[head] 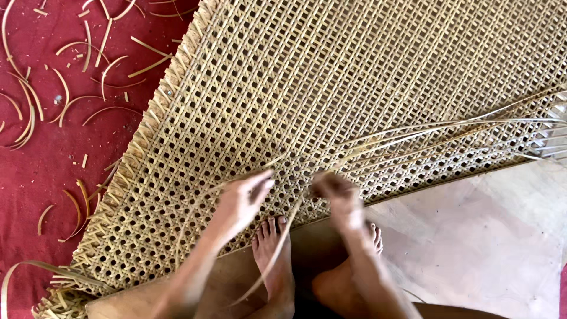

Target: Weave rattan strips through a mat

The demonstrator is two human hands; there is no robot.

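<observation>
A large open-weave cane mat (331,77) lies across the floor in front of me. My left hand (242,201) rests over the mat's near edge, fingers pinched toward a thin cane strip (269,263) that curves down past my feet. My right hand (336,192) is closed on a bundle of long loose cane strands (449,130) that fan out to the right over the mat. Both hands are blurred by motion. My bare feet (274,260) sit just below the mat's edge.
Curled cane offcuts (65,94) are scattered over the red floor covering (35,171) on the left. A pale board or floor surface (484,236) lies at the lower right. Loose strip ends stick out at the mat's lower left corner (65,289).
</observation>
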